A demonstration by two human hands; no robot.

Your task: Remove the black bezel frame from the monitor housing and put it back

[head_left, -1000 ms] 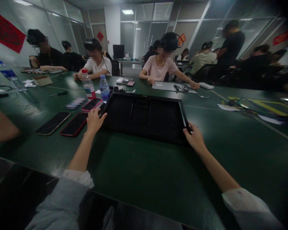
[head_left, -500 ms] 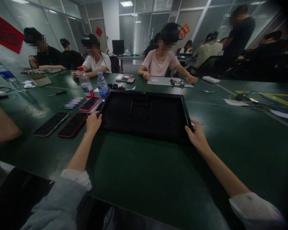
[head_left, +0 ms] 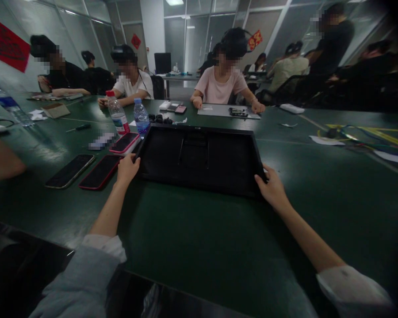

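Observation:
Between my two hands a wide black monitor casing (head_left: 162, 161) rests on the green table, its raised rim around a recessed middle. A looped, frame-like shape shows inside it near the far side. My left hand (head_left: 128, 168) is closed on the casing's left edge, thumb toward the rim. On the opposite edge, near the front right corner, my right hand (head_left: 271, 185) grips with thumb over the rim and fingers partly hidden behind. Just left of my left hand lie a red-edged phone (head_left: 100, 172) and a pink-edged phone (head_left: 125, 142).
A dark phone (head_left: 70, 171), a red-capped bottle (head_left: 117, 115), a blue-capped bottle (head_left: 141, 117) and a screwdriver (head_left: 78, 127) stand or lie to the left. Cables (head_left: 354, 136) are at right. Opposite, a person (head_left: 222, 84) works at a grey panel (head_left: 215, 111). Another person's arm (head_left: 1, 161) reaches in at left.
The casing and both my hands stay almost in place. Across the table, the grey panel and the person's hands have shifted slightly to the left.

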